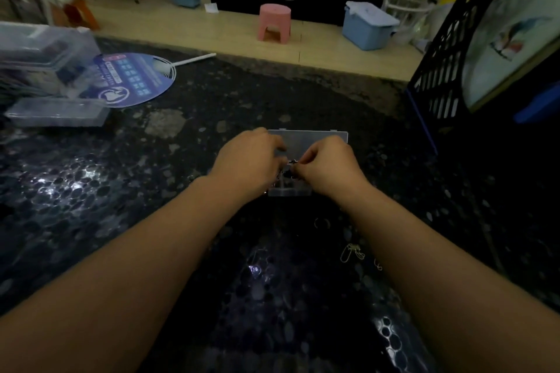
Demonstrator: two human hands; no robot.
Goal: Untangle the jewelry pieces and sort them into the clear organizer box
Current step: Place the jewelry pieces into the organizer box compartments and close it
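both hands work over the clear organizer box (307, 142), which sits open on the dark pebble-patterned table (121, 191) in the middle of the view, its lid standing up at the far side. the left hand (247, 160) and the right hand (328, 165) have their fingers curled in close together, pinching a small dark jewelry piece (291, 164) between them just above the box; what kind of piece it is stays too small and dim to tell. nearer, to the right of centre, thin gold chains (351, 251) lie loose on the table beside the right forearm, with a small ring (321, 222) a little farther off. at far left a round blue paper fan (133, 79) with a white handle lies flat, next to clear plastic cases (57, 112). a black lattice crate (442, 70) stands at far right. beyond the table, on the floor, a pink stool (275, 22) and a blue bin (368, 26)
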